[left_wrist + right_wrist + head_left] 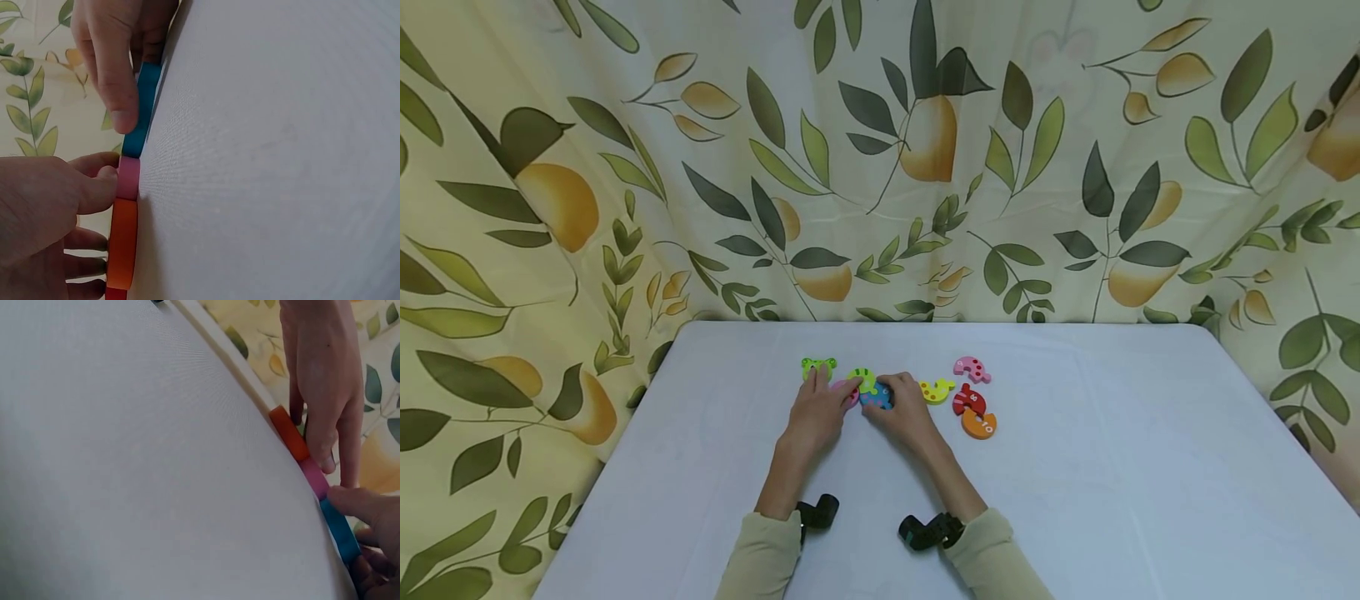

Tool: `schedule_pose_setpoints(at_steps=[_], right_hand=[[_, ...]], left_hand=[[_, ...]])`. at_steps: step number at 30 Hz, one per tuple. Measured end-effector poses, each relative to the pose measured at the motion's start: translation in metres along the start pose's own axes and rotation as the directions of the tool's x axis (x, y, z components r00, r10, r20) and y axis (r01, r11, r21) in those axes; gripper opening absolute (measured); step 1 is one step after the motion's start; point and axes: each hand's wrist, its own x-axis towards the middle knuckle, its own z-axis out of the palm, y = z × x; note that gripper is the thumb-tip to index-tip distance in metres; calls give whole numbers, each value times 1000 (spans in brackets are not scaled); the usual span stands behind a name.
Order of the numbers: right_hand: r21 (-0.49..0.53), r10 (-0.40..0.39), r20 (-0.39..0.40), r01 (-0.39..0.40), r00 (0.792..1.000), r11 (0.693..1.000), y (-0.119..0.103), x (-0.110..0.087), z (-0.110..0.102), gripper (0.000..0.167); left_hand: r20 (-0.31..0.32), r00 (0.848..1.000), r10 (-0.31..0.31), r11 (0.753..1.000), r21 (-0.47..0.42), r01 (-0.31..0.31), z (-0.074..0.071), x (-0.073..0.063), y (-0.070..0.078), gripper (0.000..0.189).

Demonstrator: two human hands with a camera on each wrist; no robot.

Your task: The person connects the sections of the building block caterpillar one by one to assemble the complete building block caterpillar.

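Observation:
Flat, brightly coloured toy puzzle pieces lie joined in a curving chain under both hands. With its fingers straight, my left hand rests over the left part, fingertips at a green animal-head piece. Its thumb touches a pink piece, and an orange piece lies below its other fingers, hidden from the head view. Beside the pink one, my right hand holds a blue piece between thumb and fingers. A green striped piece borders the blue one at its far side.
To the right of the right hand lies a yellow spotted piece. Further right are a pink spotted piece, a red piece and an orange numbered piece. The white-covered table meets a leaf-patterned curtain at its far edge.

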Motion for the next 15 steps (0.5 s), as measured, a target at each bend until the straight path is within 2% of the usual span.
schedule_pose_setpoints(at_steps=[5,10,12,15], right_hand=[[77,-19,-4,20,1000,997,3,-1,-7,58],[144,-67,-127,85,990,986,7,-4,-24,49],[129,-69,-179,93,981,987,10,-6,-34,47],[41,-20,-200,29,980,999,11,-12,-49,48]], left_hand=[[3,1000,-7,1000,-20,8,-1,-1,0,40],[4,1000,-26,996,-84,26,-2,-1,1,41],[-16,1000,-13,994,-107,11,-2,1,3,42],[-46,998,30,991,-130,-35,0,2,7,43]])
